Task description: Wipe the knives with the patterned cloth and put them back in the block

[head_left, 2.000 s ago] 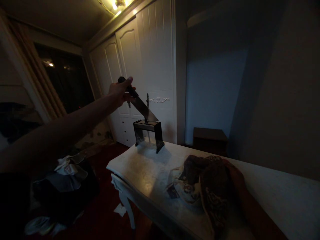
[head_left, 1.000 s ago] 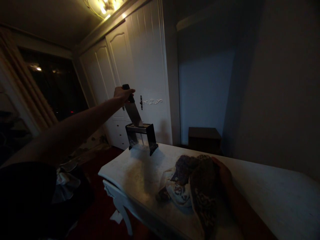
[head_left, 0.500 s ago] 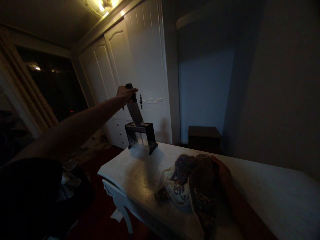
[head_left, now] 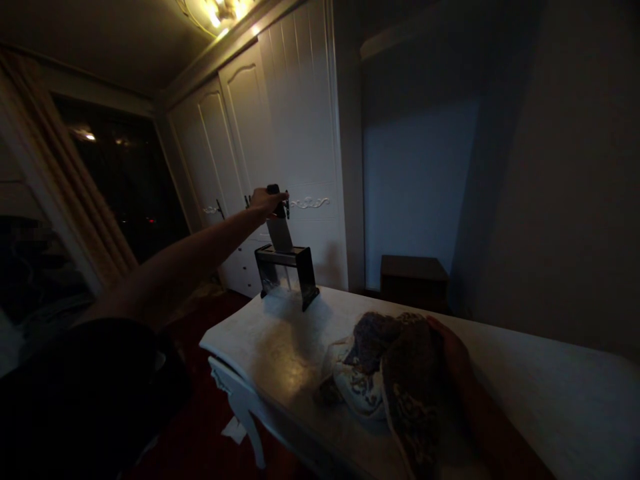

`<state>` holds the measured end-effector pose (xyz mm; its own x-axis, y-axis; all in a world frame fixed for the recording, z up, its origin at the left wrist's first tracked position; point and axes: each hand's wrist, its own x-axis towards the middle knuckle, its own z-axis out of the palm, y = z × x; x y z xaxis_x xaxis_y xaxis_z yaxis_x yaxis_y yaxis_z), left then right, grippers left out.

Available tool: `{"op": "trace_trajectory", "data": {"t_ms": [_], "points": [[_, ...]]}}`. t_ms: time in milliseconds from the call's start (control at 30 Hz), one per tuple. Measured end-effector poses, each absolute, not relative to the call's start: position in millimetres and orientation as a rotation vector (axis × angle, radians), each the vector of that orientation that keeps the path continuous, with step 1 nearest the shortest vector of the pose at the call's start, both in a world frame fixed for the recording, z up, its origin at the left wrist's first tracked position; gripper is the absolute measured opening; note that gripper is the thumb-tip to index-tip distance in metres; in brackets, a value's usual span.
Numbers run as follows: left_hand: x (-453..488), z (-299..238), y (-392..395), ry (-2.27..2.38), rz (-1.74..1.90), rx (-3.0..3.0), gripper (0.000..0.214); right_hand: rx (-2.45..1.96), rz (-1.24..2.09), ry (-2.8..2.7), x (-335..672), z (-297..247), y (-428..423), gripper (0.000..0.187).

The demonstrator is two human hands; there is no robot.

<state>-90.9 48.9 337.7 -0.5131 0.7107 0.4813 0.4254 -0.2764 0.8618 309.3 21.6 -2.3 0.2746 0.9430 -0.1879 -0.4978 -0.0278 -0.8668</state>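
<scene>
My left hand (head_left: 262,201) is closed around the black handle of a cleaver (head_left: 280,235). Its broad blade points down, with the lower part inside the slot of a knife block (head_left: 305,279). This block has dark ends and see-through sides, and stands at the far left end of the white table (head_left: 240,333). On the near part of the table lies a bunched, patterned towel (head_left: 407,363), dark brown with pale areas. My right hand (head_left: 453,353) grips its right side, the fingers partly hidden in shadow and behind the cloth.
A white wardrobe (head_left: 305,133) rises behind the table. Beyond the table's back edge stands a low brown cabinet (head_left: 414,268). Curtains (head_left: 65,160) hang by a dark window at the left. A white paper (head_left: 234,430) lies on the red floor near the table leg.
My left hand has come down, and the cleaver's blade sits deeper in the knife block. My right hand and the towel have hardly moved; the view has shifted slightly.
</scene>
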Motion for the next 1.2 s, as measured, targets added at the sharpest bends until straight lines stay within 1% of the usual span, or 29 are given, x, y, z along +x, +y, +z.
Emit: {"op": "trace_trajectory", "data": {"t_ms": [233,733,1067,1200], "points": [[-90.8,310.7,53.3,1.819,1.787,1.471,0.024,-1.013,1.318,-0.542,307.9,-6.3,22.5,0.026],[-97.9,255.0,66.0,1.918,1.655,1.441,0.024,-1.006,1.266,-0.631,310.8,-10.8,24.8,0.021],[-100.2,236.8,71.8,1.998,1.558,1.433,0.027,-1.05,1.24,-0.638,311.2,-3.0,18.6,0.023],[-100.6,231.6,74.1,2.013,1.519,1.446,0.03,-1.036,1.254,-0.612,308.0,-2.5,15.7,0.028]]}}
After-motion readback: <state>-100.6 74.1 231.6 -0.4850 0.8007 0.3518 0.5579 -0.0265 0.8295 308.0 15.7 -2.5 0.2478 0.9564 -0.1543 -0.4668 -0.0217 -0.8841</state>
